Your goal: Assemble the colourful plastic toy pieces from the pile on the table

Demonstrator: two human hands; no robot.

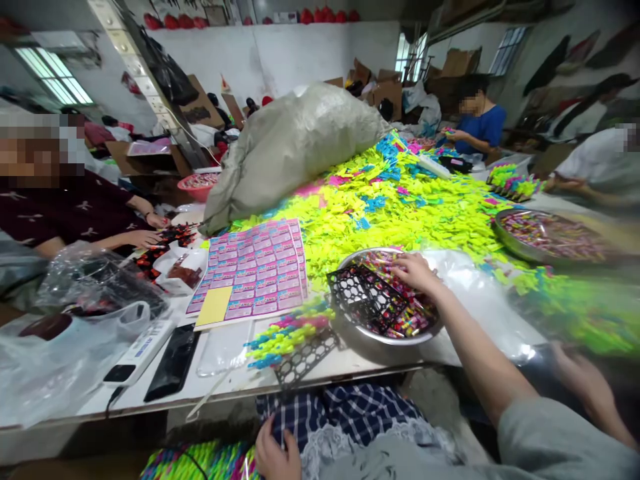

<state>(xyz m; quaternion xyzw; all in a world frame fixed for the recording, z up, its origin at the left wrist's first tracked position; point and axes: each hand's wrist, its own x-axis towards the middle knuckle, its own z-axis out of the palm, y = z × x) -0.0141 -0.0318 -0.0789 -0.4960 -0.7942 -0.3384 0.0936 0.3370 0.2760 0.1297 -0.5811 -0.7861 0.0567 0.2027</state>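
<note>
My right hand reaches over a round metal bowl filled with small multicoloured pieces. Its fingers are bent down into the pile and close on some of them. A black honeycomb rack leans in the bowl just left of that hand. My left hand lies low by my lap, fingers curled against blue plaid cloth; what it holds is hidden. A second black rack lies on the table edge under a row of bright clips.
Sticker sheets lie left of the bowl, with a power strip and a black phone near the front edge. A heap of neon plastic pieces and a grey sack fill the middle. Other people sit around the table; another hand shows at right.
</note>
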